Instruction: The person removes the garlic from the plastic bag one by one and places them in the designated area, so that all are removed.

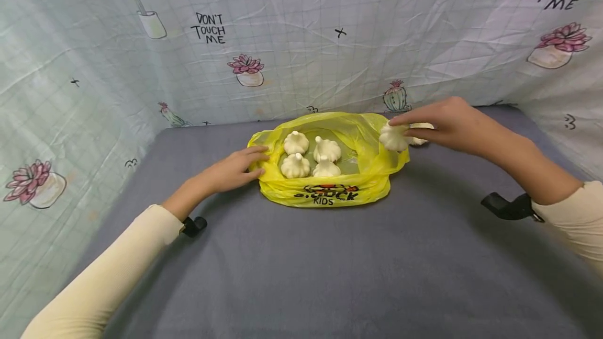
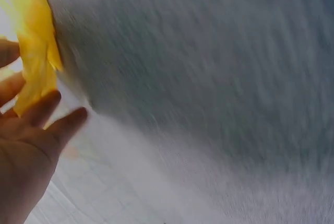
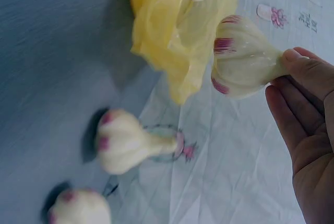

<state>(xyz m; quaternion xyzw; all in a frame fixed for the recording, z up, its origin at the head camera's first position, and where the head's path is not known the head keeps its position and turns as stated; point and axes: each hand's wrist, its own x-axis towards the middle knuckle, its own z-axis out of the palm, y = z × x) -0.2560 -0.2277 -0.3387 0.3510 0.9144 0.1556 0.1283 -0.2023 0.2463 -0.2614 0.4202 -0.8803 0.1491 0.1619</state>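
Note:
My right hand (image 1: pixel 452 124) pinches a garlic bulb (image 3: pixel 245 59) by its stem, between thumb and fingertips. The bulb is white with purple streaks and hangs over the right rim of a yellow plastic bag (image 1: pixel 325 192). Inside the open bag sit several white garlic bulbs (image 1: pixel 296 143), stems up. At the bag's left rim, my left hand (image 1: pixel 231 169) touches the plastic with extended fingers. The left wrist view shows those fingertips against the yellow bag (image 2: pixel 36 41), with the thumb apart.
In the right wrist view, another garlic bulb (image 3: pixel 122 143) stands on the grey table to the right of the bag, with one more bulb (image 3: pixel 81 208) beside it, partly cut off. A printed cloth (image 1: pixel 292 30) hangs behind the grey tabletop (image 1: pixel 330 271).

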